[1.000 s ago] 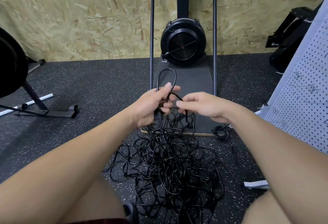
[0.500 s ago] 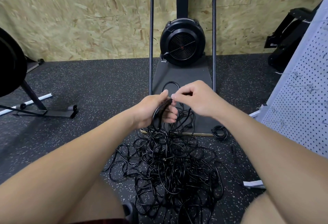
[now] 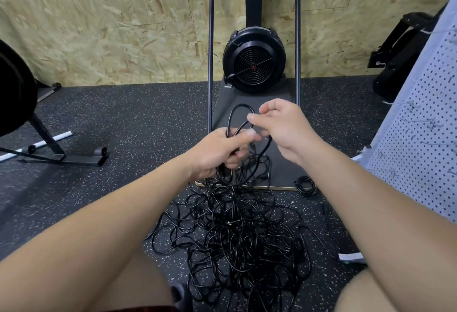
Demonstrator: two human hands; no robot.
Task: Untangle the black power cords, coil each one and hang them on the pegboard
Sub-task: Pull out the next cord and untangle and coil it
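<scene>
Gripping: left hand point(image 3: 217, 149) curls round loops of thin black power cord point(image 3: 238, 116) rising above its fingers.
Right hand point(image 3: 284, 126): fingers bent beside the loop; whether they pinch cord, cannot tell.
Tangle: glossy black cord heap point(image 3: 235, 232) on speckled floor below both hands.
Pegboard: white perforated panel point(image 3: 425, 138), cut off right.

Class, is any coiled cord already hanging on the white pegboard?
No. The pegboard carries only bare hooks; one small coiled cord lies on the floor beside it.
</scene>
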